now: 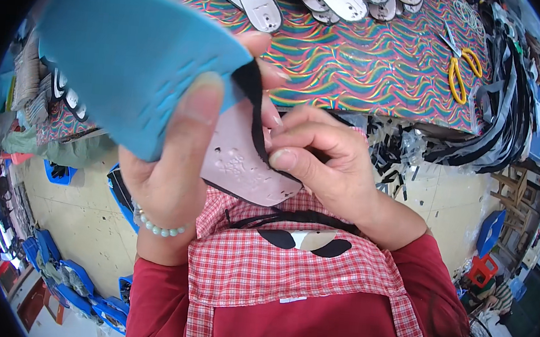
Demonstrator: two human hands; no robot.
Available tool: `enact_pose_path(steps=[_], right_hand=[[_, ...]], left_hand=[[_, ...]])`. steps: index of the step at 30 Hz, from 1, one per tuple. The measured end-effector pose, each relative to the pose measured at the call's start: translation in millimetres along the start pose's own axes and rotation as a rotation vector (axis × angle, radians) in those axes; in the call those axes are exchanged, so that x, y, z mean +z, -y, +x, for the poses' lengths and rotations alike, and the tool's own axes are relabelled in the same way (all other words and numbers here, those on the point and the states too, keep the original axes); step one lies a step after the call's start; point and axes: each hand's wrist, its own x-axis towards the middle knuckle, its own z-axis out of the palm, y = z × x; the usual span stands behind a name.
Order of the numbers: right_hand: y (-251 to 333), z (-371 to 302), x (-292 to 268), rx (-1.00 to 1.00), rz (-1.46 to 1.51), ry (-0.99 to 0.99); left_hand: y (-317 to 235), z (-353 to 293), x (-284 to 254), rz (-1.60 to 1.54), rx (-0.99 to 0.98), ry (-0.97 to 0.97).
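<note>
My left hand is closed around a shoe insole, thumb on its face and fingers behind. The insole has a wide blue part at the upper left and a pale pinkish heel part with small raised dots, tilted toward me. A black edging strip runs along its right side, standing partly away from the surface near the top. My right hand pinches this strip at the edge between thumb and forefinger. The two hands' fingertips nearly meet there. The insole's underside is hidden.
Ahead is a table with a wavy multicoloured cover. More insoles are piled at its far edge. Scissors with yellow handles lie at the right, beside hanging black strips. Blue bins stand on the floor at lower left.
</note>
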Motion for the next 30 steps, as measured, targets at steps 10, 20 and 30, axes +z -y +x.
enact_pose_path(steps=[10,20,30], right_hand=[[-14,26,-6,-0.233,-0.858,-0.283],[21,46,-29,-0.099,-0.428,-0.075],[23,52,-25,-0.206,-0.306,-0.18]], left_hand=[[56,10,17,0.06,-0.177,0.021],[46,-4,-3,-0.218,-0.292,0.118],[46,9,-7,0.073,-0.117,0.038]])
